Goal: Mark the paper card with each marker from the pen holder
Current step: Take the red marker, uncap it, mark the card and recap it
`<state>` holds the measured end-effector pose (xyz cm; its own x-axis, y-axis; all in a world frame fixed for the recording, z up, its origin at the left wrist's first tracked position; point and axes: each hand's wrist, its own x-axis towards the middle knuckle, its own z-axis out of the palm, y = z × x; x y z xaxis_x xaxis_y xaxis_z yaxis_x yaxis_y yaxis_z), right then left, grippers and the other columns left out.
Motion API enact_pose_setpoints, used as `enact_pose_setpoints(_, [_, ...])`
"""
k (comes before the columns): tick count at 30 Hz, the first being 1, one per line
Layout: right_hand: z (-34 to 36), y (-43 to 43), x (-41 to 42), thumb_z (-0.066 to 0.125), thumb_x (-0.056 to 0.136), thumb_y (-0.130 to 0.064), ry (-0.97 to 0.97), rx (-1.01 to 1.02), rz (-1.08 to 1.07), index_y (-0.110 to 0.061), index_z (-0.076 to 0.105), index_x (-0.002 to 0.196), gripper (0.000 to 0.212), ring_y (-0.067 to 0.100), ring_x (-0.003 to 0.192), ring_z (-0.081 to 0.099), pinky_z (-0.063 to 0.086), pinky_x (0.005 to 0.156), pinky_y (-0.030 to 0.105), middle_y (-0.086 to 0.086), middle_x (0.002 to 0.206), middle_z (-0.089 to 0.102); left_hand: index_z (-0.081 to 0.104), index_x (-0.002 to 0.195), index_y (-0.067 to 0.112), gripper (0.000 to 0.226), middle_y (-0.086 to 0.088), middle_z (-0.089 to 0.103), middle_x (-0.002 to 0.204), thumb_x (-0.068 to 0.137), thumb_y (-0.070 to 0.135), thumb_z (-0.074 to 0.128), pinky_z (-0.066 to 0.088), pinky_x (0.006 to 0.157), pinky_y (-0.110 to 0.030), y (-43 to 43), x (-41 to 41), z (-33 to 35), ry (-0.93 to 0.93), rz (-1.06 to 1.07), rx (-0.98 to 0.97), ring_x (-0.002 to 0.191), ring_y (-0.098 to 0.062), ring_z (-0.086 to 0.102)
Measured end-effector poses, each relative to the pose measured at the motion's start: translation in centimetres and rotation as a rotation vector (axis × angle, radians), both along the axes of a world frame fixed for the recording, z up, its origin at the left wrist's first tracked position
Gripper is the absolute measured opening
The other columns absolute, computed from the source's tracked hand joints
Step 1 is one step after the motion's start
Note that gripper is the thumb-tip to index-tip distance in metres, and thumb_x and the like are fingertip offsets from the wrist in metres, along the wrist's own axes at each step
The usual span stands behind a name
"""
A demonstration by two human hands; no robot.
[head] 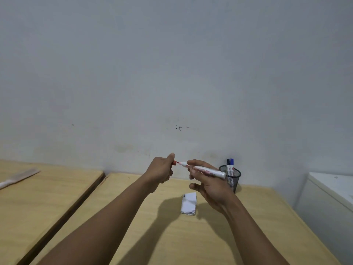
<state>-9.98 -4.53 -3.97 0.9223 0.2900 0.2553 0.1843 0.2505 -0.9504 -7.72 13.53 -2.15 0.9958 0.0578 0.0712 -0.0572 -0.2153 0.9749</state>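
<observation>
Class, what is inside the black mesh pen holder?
Two capped markers stand in the pen holder: a black marker and a blue marker. The right hand covers its lower left side.

A single head-worn wide-angle view looks forward, tilted slightly down: the wall (172, 64) fills the upper two thirds, the wooden table (172, 241) the lower band. Both forearms enter from below, close; edges seem bowed by the lens.
</observation>
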Motion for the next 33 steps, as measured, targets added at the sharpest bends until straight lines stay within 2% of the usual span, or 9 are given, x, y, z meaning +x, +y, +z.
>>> enact_pose_setpoints(2, [-0.7,-0.4,0.6,0.065,0.095,-0.01,0.016,-0.02,-0.021,-0.02,0.077,0.109,0.021,0.015,0.083,0.055,0.048,0.07,0.035,-0.003,0.098,0.073,0.061,0.074,0.01,0.046,-0.001,0.052,0.055,0.102,0.042,0.041,0.036,0.048,-0.026,0.7,1.0,-1.6,-0.044,0.028,0.174,0.044,-0.015,0.041])
enact_pose_setpoints(5, [-1.9,-0.7,1.5,0.064,0.096,-0.014,0.04,-0.033,-0.047,-0.026,0.077,0.112,0.024,0.014,0.08,0.055,0.048,0.069,0.034,-0.003,0.095,0.07,0.066,0.08,0.016,0.041,0.0,0.07,0.072,0.097,0.049,0.049,0.053,0.067,-0.034,1.8,2.4,-4.4,-0.051,0.072,0.6,0.065,-0.018,0.064])
enact_pose_setpoints(9, [-3.9,-1.0,2.6,0.065,0.096,-0.017,0.073,-0.021,-0.095,-0.026,0.075,0.113,0.023,0.015,0.078,0.056,0.048,0.067,0.032,0.004,0.096,0.066,0.071,0.087,0.02,0.025,0.002,0.073,0.09,0.089,0.043,0.062,0.051,0.069,-0.031,2.3,3.3,-7.6,-0.022,0.093,0.936,0.082,-0.022,0.068])
enact_pose_setpoints(13, [-5.4,-1.2,3.6,0.064,0.096,-0.01,0.091,-0.045,-0.122,-0.024,0.074,0.112,0.024,0.016,0.077,0.055,0.047,0.067,0.033,0.003,0.089,0.067,0.076,0.085,0.02,0.019,0.005,0.075,0.088,0.081,0.037,0.068,0.053,0.069,-0.029,2.5,4.1,-9.8,0.034,0.078,0.973,0.082,-0.019,0.069])
enact_pose_setpoints(17, [-6.2,-1.4,4.5,0.065,0.095,-0.007,0.113,-0.045,-0.14,-0.025,0.075,0.109,0.025,0.017,0.076,0.056,0.047,0.067,0.034,0.002,0.086,0.068,0.068,0.07,0.022,0.017,0.009,0.069,0.074,0.079,0.036,0.064,0.043,0.055,-0.025,2.7,4.4,-11.8,0.056,0.045,0.968,0.069,-0.014,0.065])
enact_pose_setpoints(23, [-7.3,-1.5,5.5,0.065,0.094,-0.006,0.102,-0.078,-0.156,-0.021,0.073,0.111,0.024,0.014,0.069,0.057,0.047,0.063,0.03,0.002,0.083,0.067,0.071,0.098,0.027,0.027,0.009,0.071,0.098,0.078,0.045,0.066,0.052,0.078,-0.032,2.9,4.8,-13.1,0.032,0.02,0.972,0.093,-0.017,0.068])
enact_pose_setpoints(25, [-7.7,-1.6,5.8,0.066,0.094,-0.005,0.081,-0.085,-0.197,-0.016,0.072,0.11,0.021,0.015,0.066,0.057,0.048,0.06,0.029,0.004,0.08,0.065,0.066,0.105,0.026,0.038,0.007,0.064,0.101,0.076,0.052,0.066,0.047,0.084,-0.035,2.7,4.3,-13.0,-0.101,0.123,1.004,0.095,-0.017,0.065])
enact_pose_setpoints(29, [-8.2,-1.4,6.3,0.068,0.094,-0.011,0.015,-0.143,-0.27,-0.009,0.073,0.096,0.006,0.014,0.061,0.057,0.05,0.054,0.028,0.003,0.071,0.064,0.066,0.088,0.022,0.031,0.008,0.059,0.08,0.081,0.051,0.061,0.039,0.067,-0.033,0.7,2.5,-12.2,-0.572,0.109,0.91,0.073,-0.017,0.06])
enact_pose_setpoints(33, [-8.9,-1.1,7.8,0.067,0.095,-0.016,0.024,-0.236,-0.331,0.002,0.074,0.095,0.019,0.016,0.059,0.06,0.051,0.051,0.027,0.008,0.071,0.067,0.063,0.105,0.023,0.037,0.006,0.062,0.106,0.088,0.054,0.049,0.049,0.075,-0.038,-2.7,0.4,-12.5,-0.473,-0.227,1.011,0.092,-0.016,0.057])
